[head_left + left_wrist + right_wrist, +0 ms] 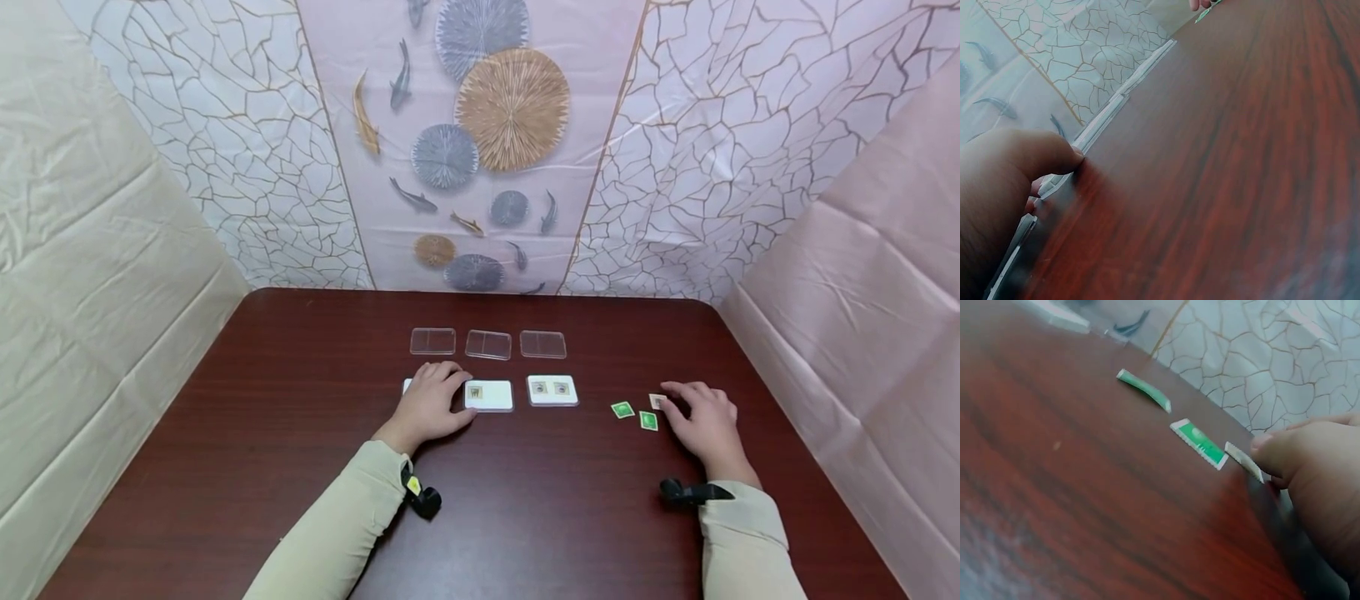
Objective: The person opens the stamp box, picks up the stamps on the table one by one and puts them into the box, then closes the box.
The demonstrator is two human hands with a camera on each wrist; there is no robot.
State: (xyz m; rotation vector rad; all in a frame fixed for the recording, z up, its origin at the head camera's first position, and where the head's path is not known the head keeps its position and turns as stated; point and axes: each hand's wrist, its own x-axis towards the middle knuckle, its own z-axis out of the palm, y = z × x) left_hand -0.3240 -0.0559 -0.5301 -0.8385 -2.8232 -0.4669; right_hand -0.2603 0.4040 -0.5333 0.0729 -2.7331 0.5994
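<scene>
My left hand (431, 402) holds the left edge of the middle white flat case (495, 397), thumb at the near corner, fingers at the far one. A small beige stamp (476, 392) lies on that case's left part. Mostly hidden under the hand is another white case (407, 385). At the right, thumb and forefinger of my right hand (705, 421) pinch a small beige stamp (1244, 462) low over the table. Two green stamps, one nearer (1200, 444) and one farther (1144, 390), lie just left of it.
A third white case (552, 401) bearing two grey stamps sits right of the middle one. Behind the row lie three clear lids, left (432, 341), middle (488, 344) and right (543, 344). The dark red table (555, 508) ends at a patterned backdrop (480, 192).
</scene>
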